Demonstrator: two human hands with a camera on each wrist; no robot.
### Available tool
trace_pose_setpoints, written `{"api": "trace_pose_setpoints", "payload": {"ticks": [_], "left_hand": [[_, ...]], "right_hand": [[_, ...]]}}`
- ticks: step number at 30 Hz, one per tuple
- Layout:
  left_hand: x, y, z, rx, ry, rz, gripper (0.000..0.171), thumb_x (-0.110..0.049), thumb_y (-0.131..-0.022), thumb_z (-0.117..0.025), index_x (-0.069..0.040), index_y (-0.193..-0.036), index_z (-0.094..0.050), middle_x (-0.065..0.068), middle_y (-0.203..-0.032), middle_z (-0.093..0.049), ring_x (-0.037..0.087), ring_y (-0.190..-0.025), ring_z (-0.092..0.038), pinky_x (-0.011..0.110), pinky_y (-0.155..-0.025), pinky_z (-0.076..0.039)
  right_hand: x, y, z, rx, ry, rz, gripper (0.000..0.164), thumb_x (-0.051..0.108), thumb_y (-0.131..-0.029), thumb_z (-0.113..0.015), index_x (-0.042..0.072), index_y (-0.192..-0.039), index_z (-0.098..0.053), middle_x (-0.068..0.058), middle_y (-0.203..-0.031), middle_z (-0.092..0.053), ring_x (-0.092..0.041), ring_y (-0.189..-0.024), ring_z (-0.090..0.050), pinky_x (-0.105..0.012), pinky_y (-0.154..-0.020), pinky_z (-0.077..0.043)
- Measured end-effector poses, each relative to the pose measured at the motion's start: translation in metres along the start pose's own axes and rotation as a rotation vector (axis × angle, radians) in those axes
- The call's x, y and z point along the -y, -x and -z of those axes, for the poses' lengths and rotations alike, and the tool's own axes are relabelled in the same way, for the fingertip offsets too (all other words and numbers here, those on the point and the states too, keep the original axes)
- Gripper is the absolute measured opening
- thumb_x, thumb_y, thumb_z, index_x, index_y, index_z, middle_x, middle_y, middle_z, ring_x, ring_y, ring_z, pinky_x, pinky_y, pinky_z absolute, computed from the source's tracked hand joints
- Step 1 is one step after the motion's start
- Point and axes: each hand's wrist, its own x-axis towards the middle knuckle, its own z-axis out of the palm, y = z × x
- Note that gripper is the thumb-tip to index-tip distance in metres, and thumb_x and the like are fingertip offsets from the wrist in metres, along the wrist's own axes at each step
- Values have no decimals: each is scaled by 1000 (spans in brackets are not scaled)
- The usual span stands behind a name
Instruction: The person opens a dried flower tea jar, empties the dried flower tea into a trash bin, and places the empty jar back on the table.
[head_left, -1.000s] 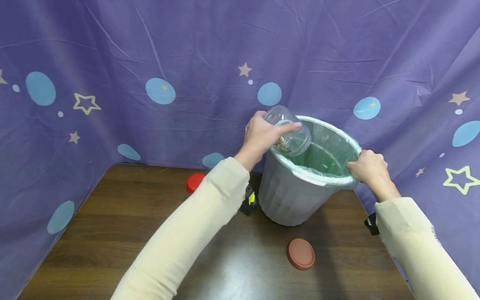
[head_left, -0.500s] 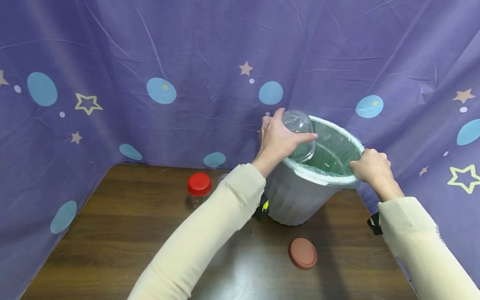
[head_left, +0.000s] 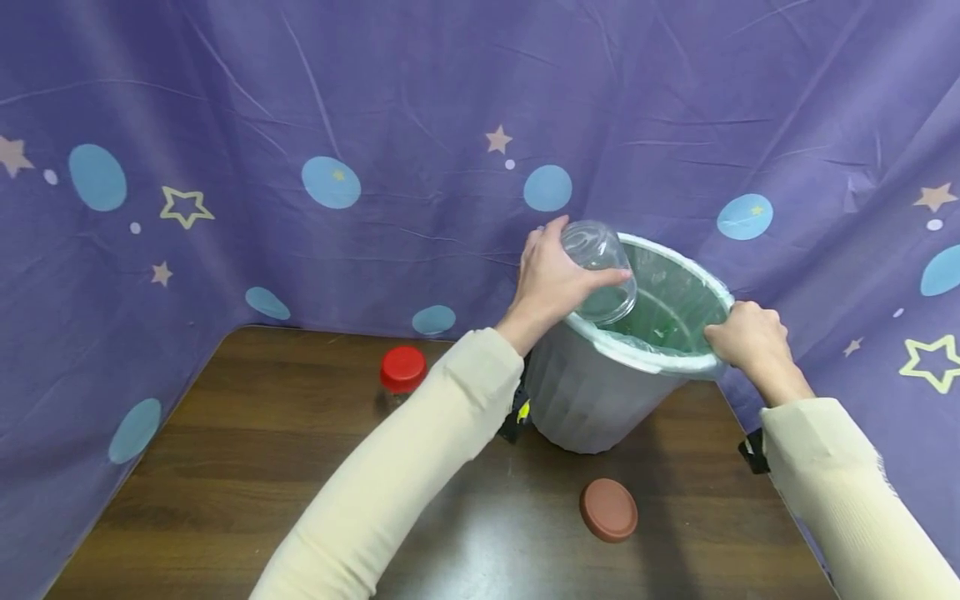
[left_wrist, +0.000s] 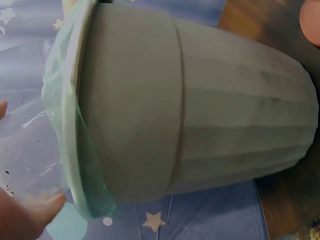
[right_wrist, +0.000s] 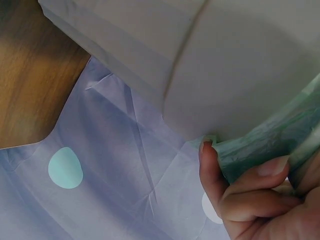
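Observation:
My left hand (head_left: 551, 279) grips a clear plastic jar (head_left: 596, 250), tipped mouth-down over the near left rim of a trash can. In the left wrist view small dark specks cling inside the jar (left_wrist: 30, 155). The grey trash can (head_left: 592, 392) leans to the right on the table and has a green bag liner (head_left: 663, 304) folded over its rim. My right hand (head_left: 750, 337) grips the rim on the right side; in the right wrist view its fingers curl at the liner (right_wrist: 250, 150).
A brown round lid (head_left: 608, 509) lies on the wooden table (head_left: 225, 467) in front of the can. A jar with a red lid (head_left: 403, 368) stands left of the can, partly behind my left sleeve. A purple patterned cloth (head_left: 412, 108) hangs behind and beside the table.
My left hand has moved right and tipped the jar further down over the can. Contents seen in the jar earlier no longer show. The right hand keeps its grip on the rim.

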Motion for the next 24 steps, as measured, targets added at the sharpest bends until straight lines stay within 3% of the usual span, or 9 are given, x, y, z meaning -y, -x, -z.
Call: {"api": "trace_pose_setpoints", "payload": {"ticks": [8, 17, 24], "left_hand": [[4, -1, 1, 76, -69, -183, 102, -36, -62, -92, -16, -147, -39, 6, -140, -49, 21, -128, -48, 44, -107, -40], [6, -3, 3, 195, -16, -337, 99, -18, -60, -91, -15, -146, -42, 6, -141, -47, 19, -122, -50, 27, -104, -43], [3, -4, 2, 289, -143, -438, 99, -14, -61, -89, -16, -147, -40, 3, -146, -46, 17, -132, -43, 26, -114, -32]], "right_hand": [[0, 0, 0, -3, 6, 3, 37, 20, -81, -49, -14, -93, -56, -44, -108, -55, -63, -101, -50, -62, -75, -44], [0, 1, 0, -5, 2, -8, 38, 21, -82, -50, -14, -94, -56, -45, -108, -54, -64, -100, -50, -62, -75, -44], [1, 1, 0, -3, -7, -16, 37, 21, -81, -50, -14, -94, -56, -45, -109, -54, -64, -100, -50, -62, -76, -44]]}}
